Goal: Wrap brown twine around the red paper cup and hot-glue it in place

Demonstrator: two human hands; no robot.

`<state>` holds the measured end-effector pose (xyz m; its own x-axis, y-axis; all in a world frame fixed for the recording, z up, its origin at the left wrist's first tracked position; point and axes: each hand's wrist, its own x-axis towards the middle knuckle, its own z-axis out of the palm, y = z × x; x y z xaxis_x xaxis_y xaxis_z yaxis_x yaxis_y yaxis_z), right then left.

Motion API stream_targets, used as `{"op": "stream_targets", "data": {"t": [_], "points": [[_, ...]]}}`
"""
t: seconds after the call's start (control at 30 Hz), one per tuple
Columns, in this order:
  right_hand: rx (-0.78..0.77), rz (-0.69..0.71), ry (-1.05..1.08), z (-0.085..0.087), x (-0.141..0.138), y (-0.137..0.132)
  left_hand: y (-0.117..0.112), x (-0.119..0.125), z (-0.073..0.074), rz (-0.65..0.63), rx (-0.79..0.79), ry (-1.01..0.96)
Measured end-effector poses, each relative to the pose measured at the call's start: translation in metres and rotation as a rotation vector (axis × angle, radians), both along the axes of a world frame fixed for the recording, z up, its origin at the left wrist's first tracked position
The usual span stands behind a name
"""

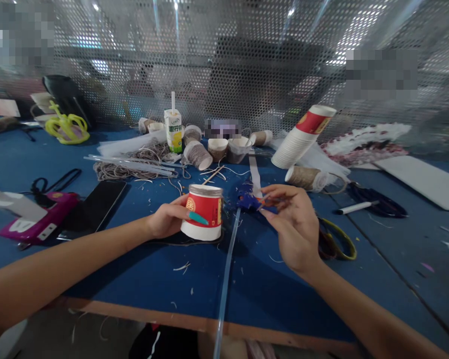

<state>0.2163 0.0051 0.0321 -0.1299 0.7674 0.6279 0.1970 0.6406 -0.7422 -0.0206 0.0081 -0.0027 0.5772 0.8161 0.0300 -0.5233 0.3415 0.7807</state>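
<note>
My left hand [170, 218] is wrapped round a red and white paper cup [205, 214], its thumb with a long teal nail across the front. Grey cord circles the cup's top edge. My right hand [297, 224] hovers to the right, thumb and fingertips drawn together around something thin that I cannot make out. Just beside those fingertips is a blue glue gun [248, 197], partly hidden by the hand. A long clear glue stick [227, 279] runs from it over the table's front edge.
Left are a phone [99, 207] and a magenta device [47, 219]. Behind lie tangled cord [123, 169], a drink carton [174, 132] and cord-wrapped cups [198, 154]. A leaning cup stack [303, 137], scissors [338, 239] and a white pen [355, 208] are right.
</note>
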Motion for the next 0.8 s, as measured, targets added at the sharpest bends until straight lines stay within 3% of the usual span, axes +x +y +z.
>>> {"op": "stream_targets", "data": {"t": [0.13,0.2,0.3,0.43,0.8], "points": [[0.005,0.336,-0.087,0.0014,0.0036,-0.0029,0.0,-0.0007,-0.0002,-0.001,-0.005,0.01],[0.009,0.399,-0.248,0.0032,0.0051,-0.0058,-0.0002,-0.0001,0.0007,0.003,0.01,0.011],[0.004,0.41,-0.416,0.0042,0.0064,-0.0069,-0.0002,0.0005,0.0013,-0.029,0.056,0.017],[-0.017,0.431,-0.451,0.0035,0.0069,-0.0049,0.0,0.0,0.0008,-0.064,0.094,0.025],[-0.125,0.441,-0.305,0.005,0.0038,-0.0057,0.0011,-0.001,0.0044,-0.137,0.034,-0.071]]}}
